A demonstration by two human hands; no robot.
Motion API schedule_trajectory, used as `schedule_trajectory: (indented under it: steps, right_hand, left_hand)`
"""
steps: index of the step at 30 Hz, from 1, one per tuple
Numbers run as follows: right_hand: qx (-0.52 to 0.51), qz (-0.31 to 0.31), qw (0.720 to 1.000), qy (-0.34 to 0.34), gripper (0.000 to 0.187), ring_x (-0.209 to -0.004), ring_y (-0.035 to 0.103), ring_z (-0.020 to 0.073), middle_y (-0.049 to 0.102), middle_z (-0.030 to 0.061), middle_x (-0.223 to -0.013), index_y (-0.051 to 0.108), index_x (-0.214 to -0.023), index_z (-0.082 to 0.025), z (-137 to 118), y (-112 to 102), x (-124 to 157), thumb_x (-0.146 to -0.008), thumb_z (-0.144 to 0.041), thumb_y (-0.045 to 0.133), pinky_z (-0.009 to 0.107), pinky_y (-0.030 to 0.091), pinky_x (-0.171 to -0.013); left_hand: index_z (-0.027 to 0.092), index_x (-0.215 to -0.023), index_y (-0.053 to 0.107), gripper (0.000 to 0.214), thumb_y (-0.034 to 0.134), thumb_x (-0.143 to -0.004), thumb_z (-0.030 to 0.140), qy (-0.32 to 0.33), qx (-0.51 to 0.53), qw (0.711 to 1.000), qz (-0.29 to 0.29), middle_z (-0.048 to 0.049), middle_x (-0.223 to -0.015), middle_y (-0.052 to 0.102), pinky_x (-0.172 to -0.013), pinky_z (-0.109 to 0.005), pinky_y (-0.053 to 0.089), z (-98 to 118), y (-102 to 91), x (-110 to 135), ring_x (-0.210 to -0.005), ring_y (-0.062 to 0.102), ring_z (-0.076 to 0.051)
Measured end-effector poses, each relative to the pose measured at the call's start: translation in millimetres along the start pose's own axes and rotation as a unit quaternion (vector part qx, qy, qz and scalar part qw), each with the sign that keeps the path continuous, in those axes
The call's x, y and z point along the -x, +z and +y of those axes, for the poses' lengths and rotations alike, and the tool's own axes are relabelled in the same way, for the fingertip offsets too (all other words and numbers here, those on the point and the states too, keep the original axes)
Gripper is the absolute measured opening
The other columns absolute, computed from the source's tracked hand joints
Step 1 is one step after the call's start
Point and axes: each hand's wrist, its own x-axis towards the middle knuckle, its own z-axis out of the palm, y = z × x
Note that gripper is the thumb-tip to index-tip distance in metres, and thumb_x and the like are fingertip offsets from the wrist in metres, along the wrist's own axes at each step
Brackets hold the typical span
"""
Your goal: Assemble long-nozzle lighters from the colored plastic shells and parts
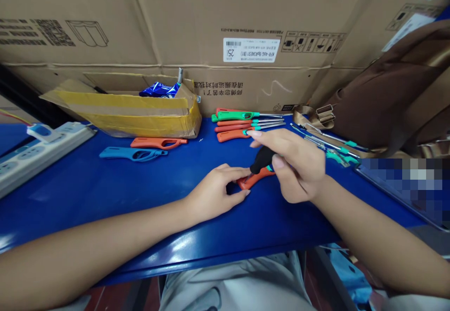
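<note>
My left hand (213,193) pinches the end of an orange long-nosed lighter (258,178) against the blue table. My right hand (298,163) grips a screwdriver (262,159) by its black handle, with its tip end down at the lighter's body. My right fingers partly hide this lighter. Just beyond lie several orange lighters (230,135) and a green lighter (234,115), metal tubes pointing right. To the right are loose metal lighter tubes (326,144) with green parts. An orange casing (154,142) and a blue casing (121,154), both without tubes, lie on the left.
An open cardboard box (140,118) with yellow tape holds a shiny blue packet (160,90). A white power strip (44,154) lies at far left. A brown bag (390,86) and a partly pixelated flat object (386,179) are right. A large carton (168,29) stands behind the blue table (147,236).
</note>
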Motion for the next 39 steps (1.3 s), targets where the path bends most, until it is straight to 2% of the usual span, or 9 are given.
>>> schedule_trajectory:
  steps: [2,6,9,12,18,23,29,35,39]
  right_hand:
    - [-0.049,0.0,0.998,0.028,0.046,-0.096,0.07,0.0219,0.072,0.0101,-0.119,0.055,-0.142,-0.02,-1,2,-1,-0.097,-0.016,0.045,0.039,0.061,-0.079]
    - [0.025,0.052,0.998,0.012,0.037,-0.066,0.065,0.0165,0.076,0.0047,-0.09,0.065,-0.125,-0.023,-2,3,-3,-0.09,-0.028,0.072,0.03,0.058,-0.061]
    - [0.02,0.028,0.999,0.0,0.037,-0.083,0.07,0.0208,0.075,0.0088,-0.101,0.061,-0.133,-0.021,-3,1,-3,-0.097,-0.031,0.06,0.033,0.06,-0.068]
    - [-0.091,-0.012,0.994,0.066,0.043,-0.1,0.07,0.0224,0.072,0.012,-0.117,0.054,-0.143,-0.018,-5,2,-3,-0.101,-0.021,0.045,0.037,0.061,-0.078]
    - [-0.008,0.05,0.999,0.015,0.037,-0.07,0.066,0.0169,0.074,0.0042,-0.087,0.069,-0.123,-0.021,1,2,-1,-0.087,-0.026,0.076,0.029,0.056,-0.063]
    - [-0.073,-0.016,0.996,0.04,0.043,-0.098,0.07,0.0225,0.073,0.0109,-0.119,0.056,-0.143,-0.018,2,-3,-3,-0.102,-0.02,0.041,0.039,0.06,-0.082]
    - [0.007,0.065,0.997,0.028,0.04,-0.073,0.067,0.0194,0.077,0.0053,-0.098,0.068,-0.129,-0.028,4,0,-3,-0.089,-0.027,0.074,0.034,0.058,-0.065]
    - [-0.111,-0.011,0.989,0.1,0.044,-0.1,0.07,0.024,0.072,0.0102,-0.12,0.054,-0.145,-0.023,-1,3,-2,-0.102,-0.021,0.045,0.042,0.06,-0.082]
    - [-0.071,0.044,0.993,0.081,0.035,-0.082,0.07,0.0203,0.075,0.0067,-0.103,0.066,-0.129,-0.025,1,7,-2,-0.093,-0.025,0.067,0.033,0.058,-0.066]
  left_hand:
    - [0.022,-0.116,0.073,0.029,0.072,-0.087,0.019,0.002,0.003,1.0,0.001,-0.0043,-0.11,0.078,-0.094,-0.039,0.051,0,0.0,0,-0.099,0.069,-0.023]
    - [0.023,-0.109,0.074,0.023,0.071,-0.087,0.017,0.015,0.003,1.0,0.003,-0.003,-0.105,0.078,-0.092,-0.037,0.051,-1,0.8,-1,-0.096,0.07,-0.021]
    - [0.023,-0.112,0.073,0.026,0.071,-0.087,0.017,0.012,-0.002,1.0,0.003,-0.0034,-0.108,0.078,-0.093,-0.037,0.051,-1,1.4,0,-0.099,0.069,-0.022]
    - [0.021,-0.115,0.073,0.028,0.072,-0.087,0.019,0.004,-0.007,1.0,0.004,-0.0049,-0.109,0.077,-0.092,-0.037,0.051,-2,1.5,0,-0.1,0.068,-0.023]
    - [0.021,-0.114,0.073,0.027,0.071,-0.087,0.016,0.012,0.003,1.0,0.001,-0.0047,-0.113,0.077,-0.093,-0.036,0.051,-3,1.6,1,-0.099,0.068,-0.021]
    - [0.019,-0.117,0.072,0.031,0.073,-0.087,0.018,0.002,-0.008,1.0,0.006,-0.0068,-0.113,0.077,-0.096,-0.038,0.051,-3,2.3,2,-0.105,0.067,-0.024]
    - [0.018,-0.119,0.071,0.031,0.072,-0.087,0.018,0.012,-0.011,1.0,0.01,-0.0068,-0.115,0.076,-0.096,-0.038,0.051,-4,2.8,1,-0.105,0.068,-0.023]
    - [0.018,-0.121,0.071,0.033,0.072,-0.088,0.018,0.012,-0.008,1.0,0.005,-0.0064,-0.111,0.077,-0.095,-0.038,0.051,-3,2.5,1,-0.103,0.067,-0.023]
    - [0.019,-0.119,0.072,0.032,0.071,-0.087,0.018,0.009,0.001,1.0,0.004,-0.0058,-0.112,0.077,-0.094,-0.038,0.052,-3,2.4,1,-0.1,0.068,-0.022]
